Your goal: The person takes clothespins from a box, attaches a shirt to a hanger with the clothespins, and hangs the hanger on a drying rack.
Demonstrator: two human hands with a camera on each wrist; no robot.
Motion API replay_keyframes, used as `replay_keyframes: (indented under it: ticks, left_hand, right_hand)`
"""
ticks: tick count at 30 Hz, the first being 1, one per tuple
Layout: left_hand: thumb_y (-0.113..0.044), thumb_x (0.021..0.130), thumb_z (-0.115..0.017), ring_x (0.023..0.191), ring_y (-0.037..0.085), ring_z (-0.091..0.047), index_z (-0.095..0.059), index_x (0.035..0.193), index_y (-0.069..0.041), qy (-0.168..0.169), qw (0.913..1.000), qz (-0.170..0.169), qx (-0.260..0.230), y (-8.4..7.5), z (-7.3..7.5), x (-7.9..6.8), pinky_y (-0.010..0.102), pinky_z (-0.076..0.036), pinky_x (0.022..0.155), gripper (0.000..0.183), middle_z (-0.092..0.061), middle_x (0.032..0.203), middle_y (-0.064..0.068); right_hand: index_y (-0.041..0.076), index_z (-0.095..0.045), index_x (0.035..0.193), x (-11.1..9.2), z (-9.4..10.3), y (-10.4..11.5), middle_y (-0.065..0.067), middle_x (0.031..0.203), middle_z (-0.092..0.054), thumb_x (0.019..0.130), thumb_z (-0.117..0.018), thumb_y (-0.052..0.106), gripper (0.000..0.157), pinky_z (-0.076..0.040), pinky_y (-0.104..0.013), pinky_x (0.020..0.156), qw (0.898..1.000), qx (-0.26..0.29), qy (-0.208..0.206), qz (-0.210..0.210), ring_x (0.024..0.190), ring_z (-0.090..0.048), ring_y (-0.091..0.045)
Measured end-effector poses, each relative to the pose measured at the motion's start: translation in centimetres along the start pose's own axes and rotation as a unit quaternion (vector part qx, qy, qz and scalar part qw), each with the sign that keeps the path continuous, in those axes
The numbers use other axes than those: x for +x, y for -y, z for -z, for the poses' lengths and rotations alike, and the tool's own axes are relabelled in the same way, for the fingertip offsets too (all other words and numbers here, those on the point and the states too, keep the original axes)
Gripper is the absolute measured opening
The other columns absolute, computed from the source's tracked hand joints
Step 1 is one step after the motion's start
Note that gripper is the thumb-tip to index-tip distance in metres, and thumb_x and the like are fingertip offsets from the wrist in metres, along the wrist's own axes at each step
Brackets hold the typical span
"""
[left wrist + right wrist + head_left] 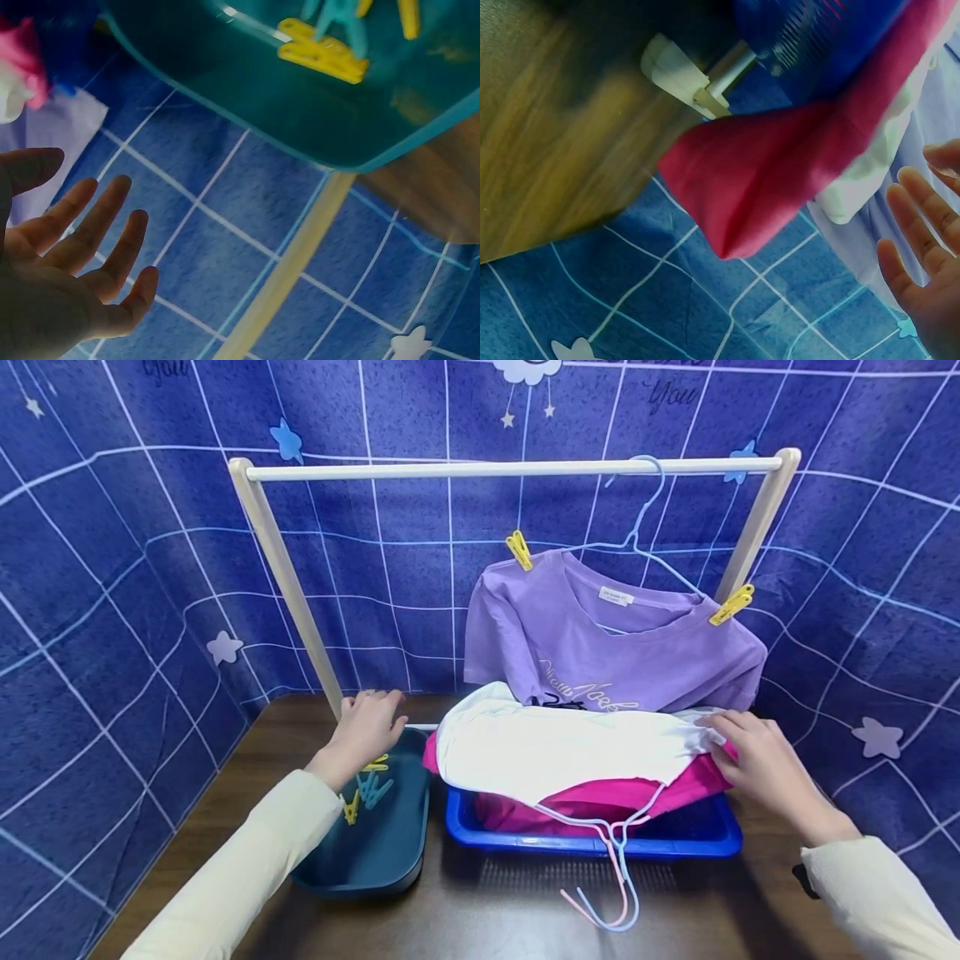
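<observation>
My left hand [366, 731] hovers with loosely spread fingers over the back of a dark teal tray [367, 856]. Inside that tray lie yellow clothespins [351, 808] and teal clothespins [372, 791]. Over on the right, my right hand [761, 772] is beside the sleeve end of a white shirt [562, 743]; in the right wrist view its fingers [911, 217] are relaxed and grip nothing. The white shirt lies on top of a bright pink garment [600, 795], both across a blue basket [525, 841]. Blue and pink hanger hooks [622, 893] stick out toward the front.
A purple T-shirt [622, 656] hangs behind on a light blue hanger [641, 518], with yellow clothespins [519, 551] at its shoulders. The hanger is hooked on a white rail [450, 470] between wooden posts [288, 581]. Everything stands on a brown table [480, 918] before a blue curtain.
</observation>
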State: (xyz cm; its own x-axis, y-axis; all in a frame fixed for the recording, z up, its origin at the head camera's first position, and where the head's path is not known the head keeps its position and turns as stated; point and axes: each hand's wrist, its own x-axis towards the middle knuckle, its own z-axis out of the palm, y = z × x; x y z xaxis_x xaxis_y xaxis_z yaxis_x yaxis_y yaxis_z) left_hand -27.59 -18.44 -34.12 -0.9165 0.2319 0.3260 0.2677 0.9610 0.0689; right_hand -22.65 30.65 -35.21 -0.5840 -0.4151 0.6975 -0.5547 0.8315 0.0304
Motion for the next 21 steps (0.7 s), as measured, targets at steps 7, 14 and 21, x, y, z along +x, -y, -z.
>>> replay_keyframes:
  ticks: [7, 14, 21]
  left_hand:
    - [-0.023, 0.083, -0.063, 0.095, 0.04, -0.056, -0.059, 0.107, -0.005, 0.006, 0.9998, 0.008, 0.019, 1.0, -1.8, -1.8, 0.057, -0.035, 0.079, 0.03, -0.066, 0.098, 0.015]
    - [-0.022, 0.081, -0.064, 0.09, 0.041, -0.056, -0.06, 0.098, -0.007, 0.033, 0.9985, 0.019, 0.039, 1.2, -3.3, -3.4, 0.057, -0.036, 0.078, 0.023, -0.066, 0.097, 0.015]
    - [-0.023, 0.079, -0.067, 0.086, 0.037, -0.055, -0.061, 0.097, -0.007, 0.075, 0.9947, 0.036, 0.061, 1.4, -4.3, -4.2, 0.058, -0.036, 0.082, 0.025, -0.065, 0.095, 0.015]
  right_hand:
    - [0.005, -0.063, 0.094, -0.8, -0.8, 0.2, -0.012, 0.09, -0.064, 0.059, -0.071, 0.004, 0.036, -0.036, -0.046, 0.063, 1.0, -0.006, 0.014, 0.005, 0.083, -0.057, -0.03]
    - [0.007, -0.063, 0.095, -1.2, -1.3, 0.3, -0.013, 0.093, -0.064, 0.055, -0.078, 0.011, 0.043, -0.035, -0.043, 0.062, 1.0, -0.004, 0.027, 0.011, 0.084, -0.058, -0.032]
    - [0.009, -0.066, 0.093, -1.4, -1.9, 0.6, -0.013, 0.094, -0.063, 0.057, -0.079, 0.016, 0.039, -0.036, -0.043, 0.064, 0.999, -0.017, 0.032, 0.013, 0.087, -0.056, -0.03]
